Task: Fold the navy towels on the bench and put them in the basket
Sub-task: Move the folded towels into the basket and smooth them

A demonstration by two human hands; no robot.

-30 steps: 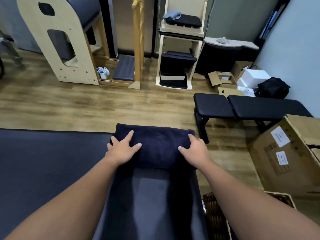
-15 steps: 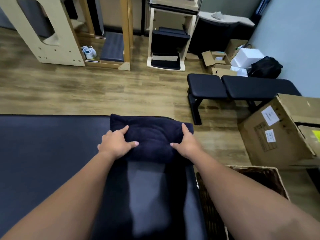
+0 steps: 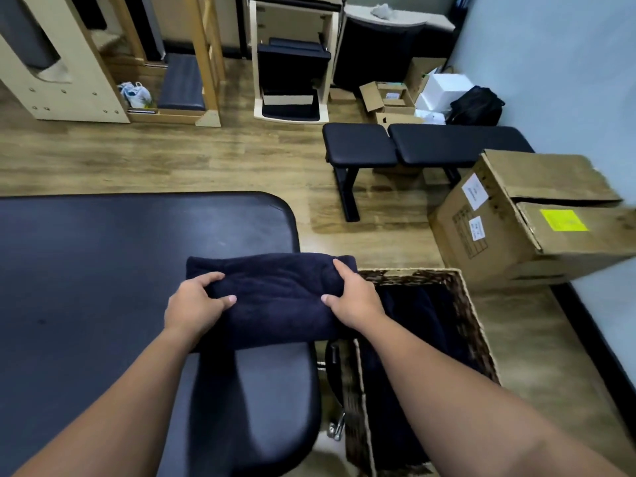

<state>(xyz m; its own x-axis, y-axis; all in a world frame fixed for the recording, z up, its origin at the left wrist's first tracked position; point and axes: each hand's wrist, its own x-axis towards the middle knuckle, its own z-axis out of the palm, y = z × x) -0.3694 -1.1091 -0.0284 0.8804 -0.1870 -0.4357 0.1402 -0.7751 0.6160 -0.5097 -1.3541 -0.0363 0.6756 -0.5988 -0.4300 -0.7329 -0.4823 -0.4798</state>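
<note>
Lifted off the table (image 3: 103, 270) since a moment ago, the folded navy towel (image 3: 275, 297) rides rightward, left hand (image 3: 192, 308) and right hand (image 3: 354, 301) gripping its ends, so next comes lowering it into the wicker basket (image 3: 471, 315).

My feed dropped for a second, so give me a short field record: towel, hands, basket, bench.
towel: folded navy towel, held over the bench's right edge
left hand: grips the towel's left end
right hand: grips the towel's right end
basket: wicker, on the floor right of the bench, dark cloth inside
bench: dark padded top
</note>
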